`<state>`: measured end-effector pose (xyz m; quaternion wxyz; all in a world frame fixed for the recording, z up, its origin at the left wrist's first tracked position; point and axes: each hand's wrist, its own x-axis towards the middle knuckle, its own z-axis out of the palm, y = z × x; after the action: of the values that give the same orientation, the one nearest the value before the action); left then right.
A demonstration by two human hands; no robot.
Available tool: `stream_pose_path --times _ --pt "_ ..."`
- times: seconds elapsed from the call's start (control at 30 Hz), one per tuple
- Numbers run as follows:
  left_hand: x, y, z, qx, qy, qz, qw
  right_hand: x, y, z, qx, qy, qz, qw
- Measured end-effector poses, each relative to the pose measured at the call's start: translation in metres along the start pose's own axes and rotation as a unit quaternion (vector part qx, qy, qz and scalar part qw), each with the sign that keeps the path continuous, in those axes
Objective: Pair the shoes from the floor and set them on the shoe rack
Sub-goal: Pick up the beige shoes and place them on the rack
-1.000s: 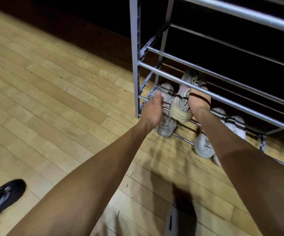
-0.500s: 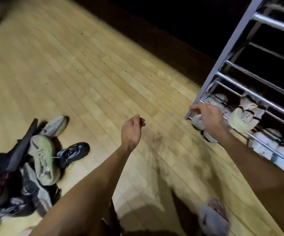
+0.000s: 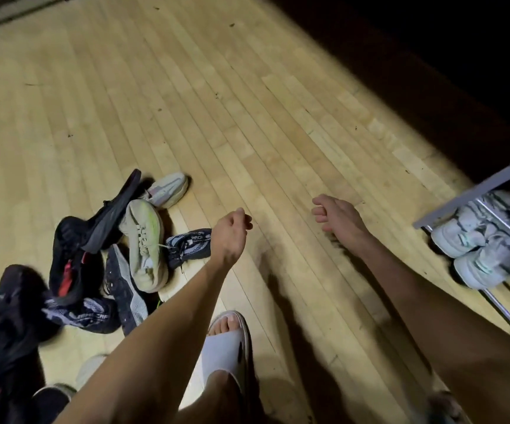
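Both hands empty; dark knit shoe reads "PRO…", rest unclear

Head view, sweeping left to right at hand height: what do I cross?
Pile of shoes → left hand → bare wooden floor → right hand → pale sneakers on the shoe rack.

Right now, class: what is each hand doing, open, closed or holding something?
Left hand: loosely curled, holding nothing.
Right hand: loosely curled, holding nothing.
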<state>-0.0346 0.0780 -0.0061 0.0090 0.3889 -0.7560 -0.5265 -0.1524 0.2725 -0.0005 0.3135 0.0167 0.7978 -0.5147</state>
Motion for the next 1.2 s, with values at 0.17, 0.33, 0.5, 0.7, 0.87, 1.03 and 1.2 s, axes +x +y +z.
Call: stream_pose_path --times 0.17,0.33,0.5,0.7,0.87,1.03,1.2 --pt "0.012 -0.041 -0.032 -0.004 0.048 -0.059 0.997 0.013 0.017 0.039 -0.068 -0.028 0.020 0.997" --pt "0.010 -0.083 -0.050 0.032 0.067 -0.105 0.992 0.018 0.027 0.066 -0.134 -0.069 0.044 0.988" --pt "0.012 -0.105 -0.073 0.034 0.099 -0.130 0.986 0.016 0.024 0.084 -0.146 -0.096 0.047 0.984" --pt "0.015 -0.122 -0.096 0.140 0.127 -0.159 0.969 0.017 0.019 0.106 -0.138 -0.121 0.048 0.982" --pt "0.024 -0.131 -0.114 0.086 0.126 -0.225 0.963 0.015 0.017 0.123 -0.147 -0.142 0.046 0.978" --pt "0.025 -0.136 -0.131 0.127 0.028 -0.297 0.946 0.013 0.019 0.129 -0.158 -0.145 0.059 0.975" --pt "0.036 -0.158 -0.134 0.277 0.001 -0.269 0.922 0.015 0.021 0.127 -0.152 -0.134 0.065 0.977"
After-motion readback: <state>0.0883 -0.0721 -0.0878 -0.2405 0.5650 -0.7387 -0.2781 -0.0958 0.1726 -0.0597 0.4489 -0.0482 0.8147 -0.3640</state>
